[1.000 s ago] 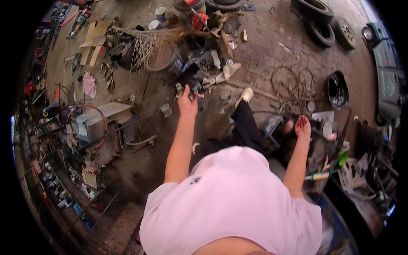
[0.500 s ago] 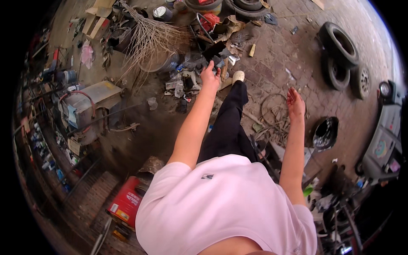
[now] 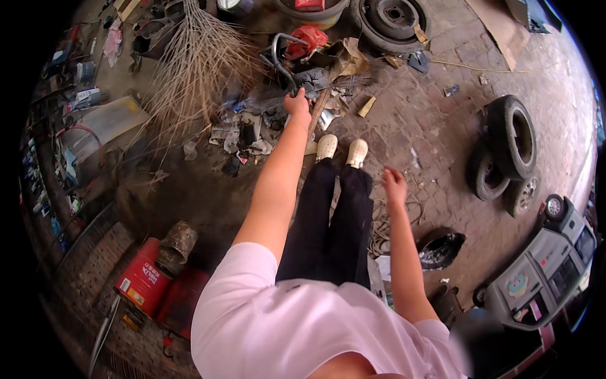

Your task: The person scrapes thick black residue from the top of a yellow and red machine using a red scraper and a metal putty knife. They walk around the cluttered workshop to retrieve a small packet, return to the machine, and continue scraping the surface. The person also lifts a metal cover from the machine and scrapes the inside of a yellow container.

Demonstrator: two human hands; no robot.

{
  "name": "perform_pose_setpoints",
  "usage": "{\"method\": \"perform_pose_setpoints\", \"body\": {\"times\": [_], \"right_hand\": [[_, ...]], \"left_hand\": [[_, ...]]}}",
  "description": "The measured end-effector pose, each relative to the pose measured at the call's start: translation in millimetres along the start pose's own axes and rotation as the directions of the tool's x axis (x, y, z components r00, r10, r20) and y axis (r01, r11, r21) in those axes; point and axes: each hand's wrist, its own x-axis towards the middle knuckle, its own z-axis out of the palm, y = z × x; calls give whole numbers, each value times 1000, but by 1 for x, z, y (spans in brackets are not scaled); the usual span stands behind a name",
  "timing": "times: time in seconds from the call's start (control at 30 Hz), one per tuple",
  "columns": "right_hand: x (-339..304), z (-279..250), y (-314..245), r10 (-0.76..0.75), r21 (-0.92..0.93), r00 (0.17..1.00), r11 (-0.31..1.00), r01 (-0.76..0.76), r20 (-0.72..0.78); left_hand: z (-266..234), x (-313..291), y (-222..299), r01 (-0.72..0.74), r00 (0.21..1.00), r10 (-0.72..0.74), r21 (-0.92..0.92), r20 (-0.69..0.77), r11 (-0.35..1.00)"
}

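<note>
My left hand point(image 3: 298, 107) reaches ahead at the end of a stretched arm. Its fingers are closed around the lower end of a bent grey metal tube point(image 3: 278, 58). What the tube joins below is partly hidden by the hand. Just beyond lies a dark, dirty piece point(image 3: 312, 79), with a red plastic bag point(image 3: 307, 42) behind it. A wooden stick point(image 3: 319, 108) slants down beside the hand. Over the paving to the right hangs my right hand point(image 3: 394, 183), fingers loosely bent and apart, holding nothing.
A twig broom point(image 3: 196, 69) leans among litter on the left. Tyres point(image 3: 514, 136) stand at the right, near a grey van point(image 3: 540, 268). A wheel point(image 3: 391, 22) lies at the far side. A black bucket point(image 3: 442, 248) and red box point(image 3: 144, 278) flank me.
My left hand has gone from spread fingers to closed on the bent tube. The right hand has swung inward and its fingers have bent. Both feet now stand side by side; the view has shifted.
</note>
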Motion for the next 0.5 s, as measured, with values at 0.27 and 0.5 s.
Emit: {"method": "perform_pose_setpoints", "body": {"times": [0.27,0.5], "right_hand": [[136,226,104,29,-268,944,961,64,329],[169,305,165,342,25,869,927,-375,359]], "left_hand": [[36,99,-39,223,975,-224,-73,-10,972],[37,-23,23,-608,784,551,172,288,775]]}}
